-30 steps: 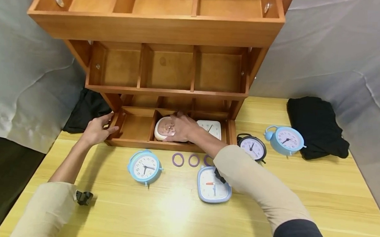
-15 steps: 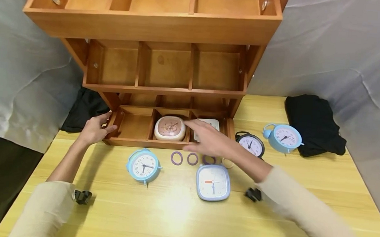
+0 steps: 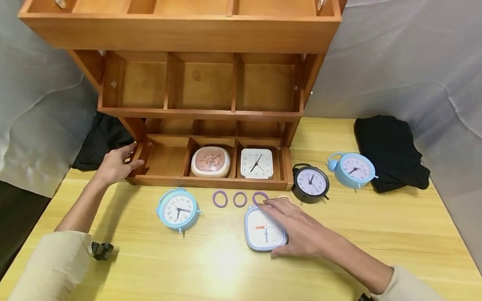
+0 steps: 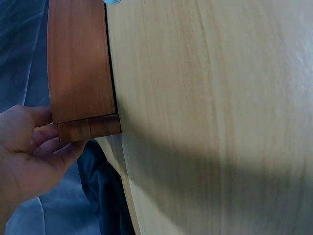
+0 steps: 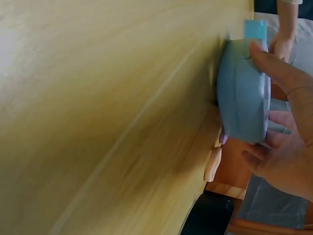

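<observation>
Progress check, judged from how things lie: two clocks already sit in the bottom tray (image 3: pixel 207 183) of the wooden shelf (image 3: pixel 177 31). The pink clock (image 3: pixel 210 161) is in the middle compartment, the white square clock (image 3: pixel 257 163) in the right one, and the left compartment has nothing in it.

Your right hand (image 3: pixel 292 229) rests on the blue square clock (image 3: pixel 264 228), which lies face up on the table (image 3: pixel 219 275) in front of the tray. Fingers drape over its right side; the right wrist view shows thumb and fingers curling round its edge (image 5: pixel 242 90), so I read that as a grip just forming, with the clock not yet lifted.

Your left hand (image 3: pixel 114 165) holds the left end of the tray, fingers wrapped round the corner (image 4: pixel 88 128), steadying it.

Remaining on the table:
- round blue clock (image 3: pixel 178 209), just in front of the tray's left half
- black clock (image 3: pixel 310 183), just beside the tray's right end
- light blue clock (image 3: pixel 352 169) further right, near the black cloth (image 3: pixel 390 152)
- purple rings (image 3: pixel 240 198) in a row between the tray and the blue square clock

Upper shelf levels hold nothing visible. Four clocks are out and two are in, so you look to be about a third through.
</observation>
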Available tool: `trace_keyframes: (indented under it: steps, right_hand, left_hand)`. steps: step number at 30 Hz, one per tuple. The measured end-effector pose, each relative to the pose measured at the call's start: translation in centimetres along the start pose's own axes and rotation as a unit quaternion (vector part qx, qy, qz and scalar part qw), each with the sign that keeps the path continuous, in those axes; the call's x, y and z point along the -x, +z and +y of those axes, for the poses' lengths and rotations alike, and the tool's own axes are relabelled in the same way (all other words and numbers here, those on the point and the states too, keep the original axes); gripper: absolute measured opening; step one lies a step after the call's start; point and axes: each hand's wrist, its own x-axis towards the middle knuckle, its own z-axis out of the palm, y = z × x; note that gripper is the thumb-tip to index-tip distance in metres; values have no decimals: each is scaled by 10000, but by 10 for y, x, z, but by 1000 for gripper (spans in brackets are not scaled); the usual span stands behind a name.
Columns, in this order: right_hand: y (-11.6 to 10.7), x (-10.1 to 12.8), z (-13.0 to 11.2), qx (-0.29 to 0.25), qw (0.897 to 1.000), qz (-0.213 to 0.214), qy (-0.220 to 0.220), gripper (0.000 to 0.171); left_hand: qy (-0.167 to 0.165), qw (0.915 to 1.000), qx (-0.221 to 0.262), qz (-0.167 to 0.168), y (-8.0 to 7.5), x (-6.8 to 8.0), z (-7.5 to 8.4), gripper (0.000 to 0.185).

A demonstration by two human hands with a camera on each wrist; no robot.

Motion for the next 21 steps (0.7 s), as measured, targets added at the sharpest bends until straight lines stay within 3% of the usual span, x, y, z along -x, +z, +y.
trace_keyframes:
  steps: [6, 10, 14, 21]
  right_hand:
    - [-2, -9, -10, 127, 9994, 255, -178, 105]
    - [-11, -34, -28, -62, 9992, 330, -221, 104]
    - [-23, -75, -47, -302, 9979, 437, -382, 104]
    - [-38, -175, -75, -184, 9981, 467, -367, 103]
  left_hand:
    - [43, 10000, -48, 44, -1, 0, 0, 69]
    - [92, 9999, -57, 91, -3, -3, 1, 69]
    - [119, 9999, -17, 42, -2, -5, 3, 70]
    - [210, 9998, 56, 43, 0, 2, -5, 68]
